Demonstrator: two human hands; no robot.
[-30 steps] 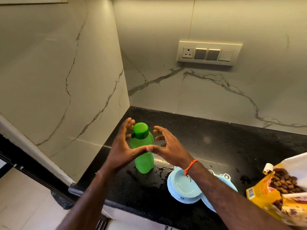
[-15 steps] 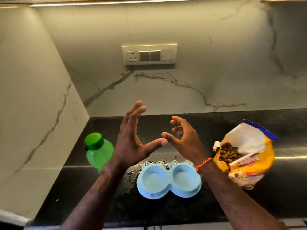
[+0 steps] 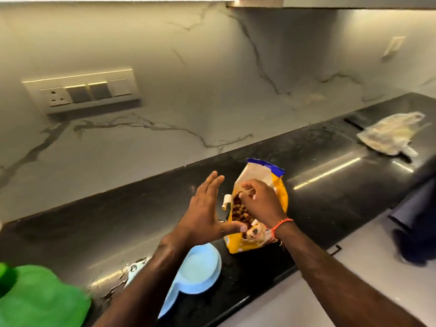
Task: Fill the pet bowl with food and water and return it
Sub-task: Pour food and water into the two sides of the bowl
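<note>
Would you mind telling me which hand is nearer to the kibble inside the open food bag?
Right. The right hand is over the food bag, fingertips at the kibble. The left hand is open beside the bag, only its thumb near the lower edge.

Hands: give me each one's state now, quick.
Left hand: open, fingers straight, holding nothing.
Right hand: fingers curled at the food bag mouth; whether it grips kibble cannot be told.
</note>
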